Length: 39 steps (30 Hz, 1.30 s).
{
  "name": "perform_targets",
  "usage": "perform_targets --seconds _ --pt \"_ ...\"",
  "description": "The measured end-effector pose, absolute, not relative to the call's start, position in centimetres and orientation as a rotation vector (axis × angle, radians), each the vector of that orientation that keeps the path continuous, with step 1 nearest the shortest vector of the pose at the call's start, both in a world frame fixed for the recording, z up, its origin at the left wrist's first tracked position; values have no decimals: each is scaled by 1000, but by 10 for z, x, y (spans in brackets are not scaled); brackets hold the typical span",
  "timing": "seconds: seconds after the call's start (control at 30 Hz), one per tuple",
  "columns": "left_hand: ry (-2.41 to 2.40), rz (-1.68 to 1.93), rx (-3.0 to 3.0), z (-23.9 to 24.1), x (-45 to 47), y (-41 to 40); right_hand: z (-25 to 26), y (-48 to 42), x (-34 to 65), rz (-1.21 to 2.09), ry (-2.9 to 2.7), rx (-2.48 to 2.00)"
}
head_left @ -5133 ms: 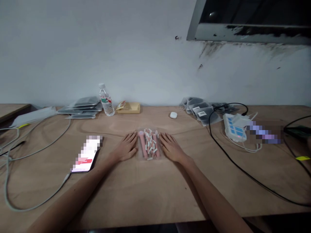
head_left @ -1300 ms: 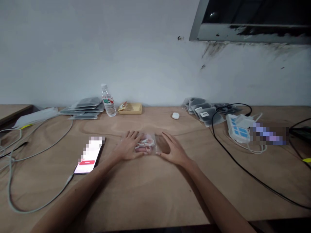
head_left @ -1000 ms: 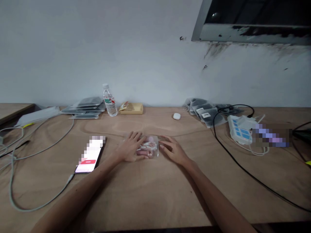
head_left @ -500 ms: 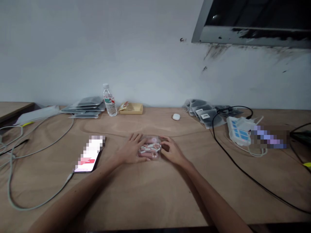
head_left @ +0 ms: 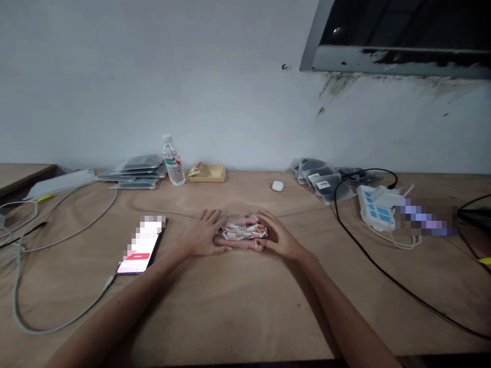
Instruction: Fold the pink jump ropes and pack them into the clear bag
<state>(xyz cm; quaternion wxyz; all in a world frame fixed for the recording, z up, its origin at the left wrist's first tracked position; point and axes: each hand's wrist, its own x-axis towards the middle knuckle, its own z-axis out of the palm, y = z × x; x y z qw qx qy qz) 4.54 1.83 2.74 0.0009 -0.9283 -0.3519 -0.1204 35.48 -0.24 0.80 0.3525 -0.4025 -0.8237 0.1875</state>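
A pink-and-white bundle (head_left: 250,231), which looks like a beaded skipping rope with two pink handles, lies on the wooden table between my hands. Its left part is inside a clear plastic bag (head_left: 235,219); the right part sticks out. My left hand (head_left: 203,235) rests over the bag's left end, fingers along the far side and thumb along the near side, holding it against the table. Curved around the bundle's right end is my right hand (head_left: 282,236), its fingers at the far handle and its thumb at the near one.
To the left lies a phone (head_left: 141,245) with a charging cable. Along the wall stand a water bottle (head_left: 174,162), a yellow tray (head_left: 209,174), a white case (head_left: 277,186) and grey packets (head_left: 324,181). A power strip (head_left: 376,208) and black cable (head_left: 368,260) are right.
The bundle's right end has come out of the clear bag. My right hand has shifted slightly right with it, while my left hand has moved a little left with the bag.
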Motion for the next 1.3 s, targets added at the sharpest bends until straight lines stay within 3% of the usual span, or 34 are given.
perform_targets --seconds 0.4,0.8,1.3 --pt "-1141 -378 -2912 27 47 18 -2 -5 335 284 -2302 -1071" --pt "-1208 -343 -2873 28 38 25 14 0 359 340 -2314 -1176" --pt "-1183 -322 -2881 29 38 22 0 0 343 177 -2321 -1152"
